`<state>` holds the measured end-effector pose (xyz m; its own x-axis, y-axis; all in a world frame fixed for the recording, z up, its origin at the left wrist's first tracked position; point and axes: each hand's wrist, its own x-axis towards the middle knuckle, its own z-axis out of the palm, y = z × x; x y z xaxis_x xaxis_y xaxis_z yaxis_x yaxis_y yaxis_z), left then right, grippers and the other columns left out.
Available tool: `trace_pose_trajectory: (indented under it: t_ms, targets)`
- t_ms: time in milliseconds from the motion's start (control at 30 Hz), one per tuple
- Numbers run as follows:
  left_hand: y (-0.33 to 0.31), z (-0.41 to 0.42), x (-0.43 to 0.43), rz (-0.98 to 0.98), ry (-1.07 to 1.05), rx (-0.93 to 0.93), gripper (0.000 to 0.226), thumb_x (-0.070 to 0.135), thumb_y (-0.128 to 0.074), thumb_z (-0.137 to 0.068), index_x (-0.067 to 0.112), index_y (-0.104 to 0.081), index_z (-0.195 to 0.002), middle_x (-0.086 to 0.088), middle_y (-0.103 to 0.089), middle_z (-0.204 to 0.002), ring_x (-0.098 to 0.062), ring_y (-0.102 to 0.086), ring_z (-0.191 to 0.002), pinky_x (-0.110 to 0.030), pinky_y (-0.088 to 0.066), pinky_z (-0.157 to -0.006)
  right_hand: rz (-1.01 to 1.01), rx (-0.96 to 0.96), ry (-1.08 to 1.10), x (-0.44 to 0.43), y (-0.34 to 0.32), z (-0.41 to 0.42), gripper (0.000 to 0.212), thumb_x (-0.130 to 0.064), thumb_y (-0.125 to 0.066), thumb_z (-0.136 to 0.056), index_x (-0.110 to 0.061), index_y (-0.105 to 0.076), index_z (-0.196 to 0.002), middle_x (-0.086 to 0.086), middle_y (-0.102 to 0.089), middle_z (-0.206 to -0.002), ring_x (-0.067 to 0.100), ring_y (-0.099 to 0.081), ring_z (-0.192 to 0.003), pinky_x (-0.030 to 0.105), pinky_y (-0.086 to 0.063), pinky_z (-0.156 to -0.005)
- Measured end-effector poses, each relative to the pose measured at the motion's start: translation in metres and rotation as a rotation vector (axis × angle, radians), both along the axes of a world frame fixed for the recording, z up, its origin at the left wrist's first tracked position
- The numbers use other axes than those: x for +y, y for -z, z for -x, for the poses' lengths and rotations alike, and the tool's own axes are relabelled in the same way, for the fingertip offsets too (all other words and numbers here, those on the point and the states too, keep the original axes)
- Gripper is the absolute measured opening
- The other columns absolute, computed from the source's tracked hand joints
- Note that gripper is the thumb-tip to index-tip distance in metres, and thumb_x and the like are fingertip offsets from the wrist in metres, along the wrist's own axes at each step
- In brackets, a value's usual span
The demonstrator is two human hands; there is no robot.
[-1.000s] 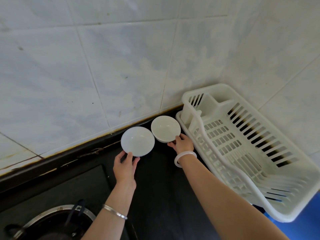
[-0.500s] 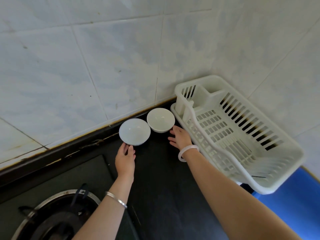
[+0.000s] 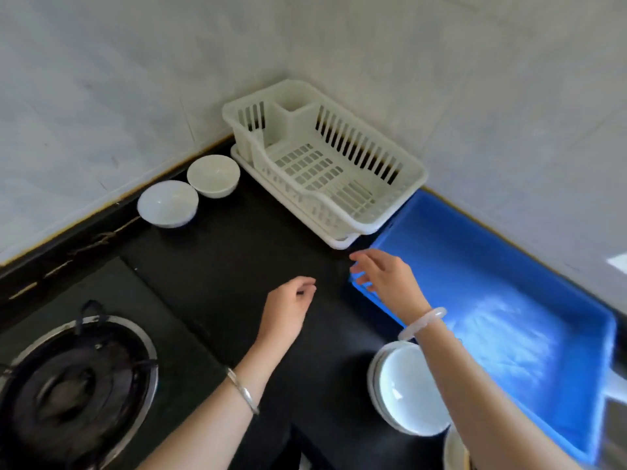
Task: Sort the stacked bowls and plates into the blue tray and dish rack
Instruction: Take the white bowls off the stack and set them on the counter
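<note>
My left hand (image 3: 288, 308) hangs over the middle of the dark bench (image 3: 237, 252), its fingers (image 3: 307, 289) loosely curled and holding nothing. My right hand (image 3: 385, 278) sits a little to the right of it, at the near corner of the blue tray (image 3: 509, 300), with the fingers (image 3: 361, 257) spread and released, also empty; they are blurred, so I cannot tell whether they touch the tray's edge. A thin metal bangle (image 3: 242, 390) rings my left wrist and a pale bangle (image 3: 422, 323) my right. Two white bowls stand side by side against the tiled wall (image 3: 101, 79) in the upper left of the frame: the left bowl (image 3: 168, 203) and the right bowl (image 3: 213, 175), rims almost touching, the right one just beside the dish rack (image 3: 325, 164). The rack is in the corner at upper centre, nothing in it, with its near end close to the tray's far end. The tray fills the right of the frame and has nothing in it. A stack of plates (image 3: 407, 390) rests on the bench at lower right, beside the tray and partly under my right forearm. Another white rim (image 3: 454, 449) peeks in at the bottom edge. A gas burner (image 3: 74, 381) takes the lower left.
</note>
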<state>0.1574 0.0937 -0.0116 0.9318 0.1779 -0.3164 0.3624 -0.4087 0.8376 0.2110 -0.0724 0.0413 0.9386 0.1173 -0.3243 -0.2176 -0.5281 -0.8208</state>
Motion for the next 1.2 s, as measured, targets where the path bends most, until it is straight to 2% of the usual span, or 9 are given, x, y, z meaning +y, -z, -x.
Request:
trace_pose_trajectory:
  t_ms: [133, 267, 400, 533, 633, 767, 933, 1067, 1200]
  targets:
    - [-0.003, 0.032, -0.066, -0.095, 0.226, -0.029, 0.027, 0.028, -0.051, -0.093, 0.026, -0.061, -0.118, 0.008, -0.065, -0.112, 0.001, -0.056, -0.092, -0.012, -0.039, -0.075, 0.303, -0.032, 0.115, -0.078, 0.010, 0.062, 0.018, -0.028, -0.050, -0.093, -0.029, -0.067, -0.097, -0.010, -0.067, -0.087, 0.011, -0.061, -0.082, 0.024, -0.042, -0.072]
    - [0.002, 0.061, -0.105, -0.161, 0.355, -0.033, 0.027, 0.031, -0.053, -0.091, 0.026, -0.061, -0.116, 0.009, -0.063, -0.110, -0.001, -0.056, -0.090, -0.015, -0.043, -0.076, 0.516, -0.009, 0.118, -0.122, 0.028, 0.108, 0.022, -0.025, -0.058, -0.090, -0.021, -0.066, -0.110, 0.001, -0.065, -0.105, 0.021, -0.062, -0.088, 0.023, -0.039, -0.072]
    - [0.008, 0.074, -0.116, -0.231, 0.334, -0.053, 0.032, 0.024, -0.055, -0.090, 0.026, -0.057, -0.122, 0.009, -0.059, -0.114, -0.004, -0.056, -0.093, -0.018, -0.047, -0.079, 0.571, 0.004, 0.096, -0.134, 0.039, 0.129, 0.020, -0.026, -0.058, -0.089, -0.018, -0.067, -0.105, 0.002, -0.066, -0.102, 0.019, -0.060, -0.089, 0.022, -0.038, -0.070]
    - [0.011, 0.077, -0.117, -0.267, 0.312, -0.054, 0.032, 0.024, -0.054, -0.091, 0.027, -0.057, -0.123, 0.009, -0.059, -0.114, -0.001, -0.053, -0.089, -0.015, -0.043, -0.073, 0.667, -0.029, 0.094, -0.128, 0.040, 0.131, 0.019, -0.026, -0.052, -0.091, -0.011, -0.063, -0.094, 0.008, -0.066, -0.094, 0.025, -0.058, -0.085, 0.026, -0.037, -0.066]
    - [0.013, 0.079, -0.118, -0.253, 0.283, -0.050, 0.030, 0.026, -0.052, -0.092, 0.024, -0.058, -0.121, 0.007, -0.061, -0.113, -0.002, -0.053, -0.090, -0.016, -0.041, -0.074, 0.736, -0.044, 0.057, -0.125, 0.036, 0.129, 0.020, -0.024, -0.045, -0.095, -0.008, -0.058, -0.097, 0.011, -0.066, -0.093, 0.029, -0.060, -0.083, 0.028, -0.036, -0.062]
    - [0.012, 0.081, -0.116, -0.230, 0.246, -0.018, 0.029, 0.025, -0.047, -0.095, 0.021, -0.061, -0.120, 0.005, -0.065, -0.111, -0.003, -0.054, -0.093, -0.019, -0.042, -0.079, 0.750, -0.046, 0.063, -0.125, 0.028, 0.131, 0.020, -0.023, -0.043, -0.097, -0.007, -0.053, -0.103, 0.013, -0.066, -0.093, 0.030, -0.057, -0.077, 0.028, -0.034, -0.061]
    - [0.007, 0.080, -0.118, -0.211, 0.236, 0.035, 0.027, 0.025, -0.055, -0.091, 0.022, -0.062, -0.117, 0.004, -0.067, -0.109, -0.011, -0.061, -0.100, -0.025, -0.049, -0.085, 0.658, -0.011, 0.198, -0.140, 0.015, 0.136, 0.020, -0.023, -0.047, -0.095, -0.011, -0.058, -0.107, 0.010, -0.067, -0.097, 0.025, -0.049, -0.077, 0.026, -0.031, -0.062]
    - [0.003, 0.077, -0.126, -0.308, 0.207, 0.037, 0.017, 0.026, -0.062, -0.086, 0.022, -0.065, -0.102, 0.006, -0.067, -0.097, -0.009, -0.061, -0.087, -0.021, -0.045, -0.071, 0.612, 0.011, 0.258, -0.147, 0.006, 0.136, 0.018, -0.023, -0.050, -0.094, -0.012, -0.059, -0.106, 0.010, -0.068, -0.099, 0.025, -0.049, -0.079, 0.024, -0.032, -0.067]
    - [-0.001, 0.071, -0.131, -0.382, 0.176, 0.064, 0.007, 0.025, -0.060, -0.087, 0.022, -0.064, -0.092, 0.009, -0.062, -0.084, -0.003, -0.052, -0.071, -0.014, -0.033, -0.053, 0.579, 0.028, 0.287, -0.150, 0.002, 0.137, 0.018, -0.021, -0.051, -0.094, -0.012, -0.060, -0.107, 0.009, -0.068, -0.101, 0.020, -0.044, -0.076, 0.023, -0.032, -0.067]
